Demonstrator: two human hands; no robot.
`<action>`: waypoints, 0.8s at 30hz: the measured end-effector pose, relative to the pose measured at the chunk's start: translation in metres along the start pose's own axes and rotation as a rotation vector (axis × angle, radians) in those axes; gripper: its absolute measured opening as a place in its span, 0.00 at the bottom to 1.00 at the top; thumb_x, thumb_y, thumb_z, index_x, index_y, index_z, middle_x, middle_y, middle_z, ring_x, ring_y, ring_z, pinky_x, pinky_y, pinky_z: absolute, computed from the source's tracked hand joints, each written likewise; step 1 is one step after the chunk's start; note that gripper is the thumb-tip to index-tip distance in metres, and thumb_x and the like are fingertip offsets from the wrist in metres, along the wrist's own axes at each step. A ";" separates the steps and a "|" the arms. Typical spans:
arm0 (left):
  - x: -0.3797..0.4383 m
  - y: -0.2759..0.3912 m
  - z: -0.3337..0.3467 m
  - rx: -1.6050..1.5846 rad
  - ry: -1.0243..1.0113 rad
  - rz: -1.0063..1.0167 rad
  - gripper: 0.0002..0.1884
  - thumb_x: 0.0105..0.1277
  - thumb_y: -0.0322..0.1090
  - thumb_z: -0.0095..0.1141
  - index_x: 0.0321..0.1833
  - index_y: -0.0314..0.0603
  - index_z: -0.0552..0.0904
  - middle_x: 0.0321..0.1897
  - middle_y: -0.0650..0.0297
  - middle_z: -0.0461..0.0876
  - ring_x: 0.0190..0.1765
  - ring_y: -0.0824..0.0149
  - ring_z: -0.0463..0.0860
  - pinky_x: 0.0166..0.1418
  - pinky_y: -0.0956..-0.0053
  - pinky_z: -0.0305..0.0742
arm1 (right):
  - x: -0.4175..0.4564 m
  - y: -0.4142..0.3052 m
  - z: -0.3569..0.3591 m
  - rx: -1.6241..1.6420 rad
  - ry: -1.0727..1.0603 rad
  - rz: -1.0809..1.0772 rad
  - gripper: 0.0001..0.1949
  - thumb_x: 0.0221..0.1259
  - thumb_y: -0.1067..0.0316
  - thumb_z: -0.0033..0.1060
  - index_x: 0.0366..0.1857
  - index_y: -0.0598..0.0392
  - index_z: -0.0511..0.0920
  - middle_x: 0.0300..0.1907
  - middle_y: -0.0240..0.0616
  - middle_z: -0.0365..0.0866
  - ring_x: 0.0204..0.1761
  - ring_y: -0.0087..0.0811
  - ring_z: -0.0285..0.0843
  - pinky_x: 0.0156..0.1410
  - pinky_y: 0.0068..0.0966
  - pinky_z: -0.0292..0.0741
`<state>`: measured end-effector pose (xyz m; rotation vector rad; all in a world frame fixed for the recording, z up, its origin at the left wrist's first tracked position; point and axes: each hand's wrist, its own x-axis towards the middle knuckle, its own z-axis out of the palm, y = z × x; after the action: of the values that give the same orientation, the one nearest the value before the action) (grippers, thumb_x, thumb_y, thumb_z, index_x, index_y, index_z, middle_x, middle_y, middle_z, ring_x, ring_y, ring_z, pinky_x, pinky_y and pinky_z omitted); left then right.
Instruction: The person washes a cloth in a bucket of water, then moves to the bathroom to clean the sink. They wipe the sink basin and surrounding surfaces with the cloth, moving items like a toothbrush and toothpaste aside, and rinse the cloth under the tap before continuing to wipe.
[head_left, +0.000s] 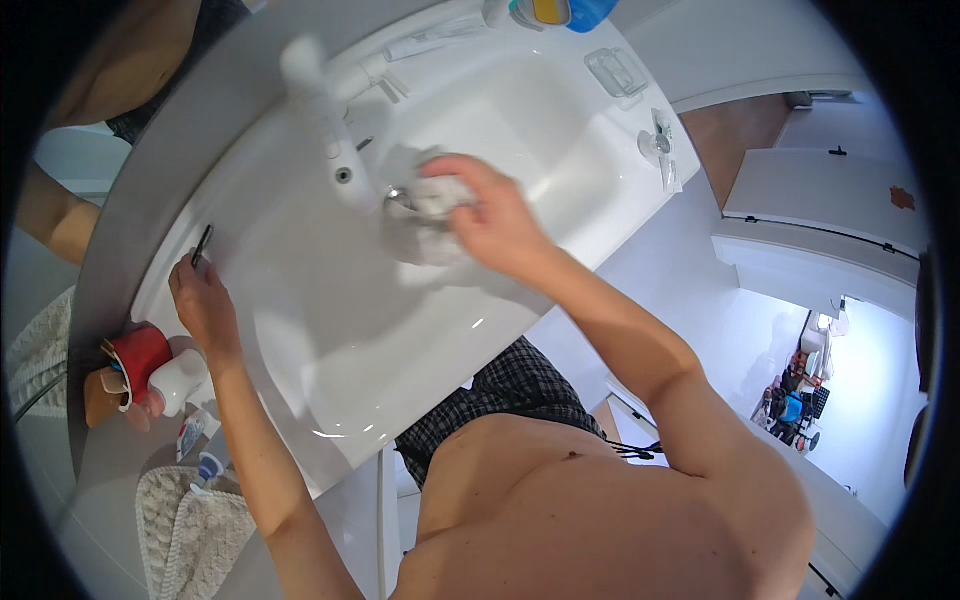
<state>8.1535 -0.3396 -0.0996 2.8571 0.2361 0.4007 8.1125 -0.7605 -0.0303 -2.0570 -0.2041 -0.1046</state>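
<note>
My left hand (204, 304) is at the left rim of a white washbasin (300, 300). Its fingertips pinch the near end of a slim dark tool (202, 244), too small to identify. Over the middle of the basin, my right hand (499, 217) grips a crumpled white wad (442, 196), blurred, perhaps tissue or cloth. The wad is close to the round metal drain fitting (399, 196). A white faucet (330, 142) reaches over the bowl just left of it. Whether water runs cannot be seen.
A red cup (142, 360), a white bottle (178, 382) and a beige towel (191, 532) sit left of the basin. Along the far rim lies a white tube (435, 39). A clear soap dish (616, 73) and another tube (670, 169) rest on the right rim.
</note>
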 end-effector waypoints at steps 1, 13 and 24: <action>-0.010 0.009 -0.006 -0.001 0.041 0.015 0.19 0.72 0.28 0.66 0.65 0.34 0.83 0.62 0.45 0.84 0.65 0.43 0.84 0.69 0.54 0.80 | -0.017 -0.005 -0.033 0.111 -0.013 0.203 0.29 0.56 0.82 0.48 0.64 0.54 0.82 0.63 0.47 0.86 0.53 0.37 0.88 0.56 0.31 0.84; -0.221 0.090 -0.077 -0.273 -0.429 -0.155 0.21 0.71 0.27 0.65 0.67 0.36 0.83 0.68 0.44 0.81 0.68 0.42 0.82 0.68 0.58 0.81 | -0.138 0.113 -0.096 -0.770 0.027 -0.017 0.23 0.56 0.69 0.60 0.58 0.48 0.86 0.59 0.46 0.86 0.64 0.50 0.80 0.71 0.49 0.70; -0.266 0.114 -0.063 -0.445 -0.400 0.138 0.19 0.69 0.25 0.64 0.63 0.37 0.85 0.65 0.50 0.84 0.65 0.45 0.80 0.71 0.55 0.76 | -0.199 -0.002 0.080 -0.635 -0.275 -0.168 0.24 0.60 0.54 0.74 0.63 0.32 0.85 0.65 0.44 0.79 0.65 0.50 0.75 0.66 0.53 0.69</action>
<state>7.8973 -0.4858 -0.0769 2.4462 -0.1138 -0.0935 7.9159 -0.7087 -0.0986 -2.6826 -0.5735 0.0161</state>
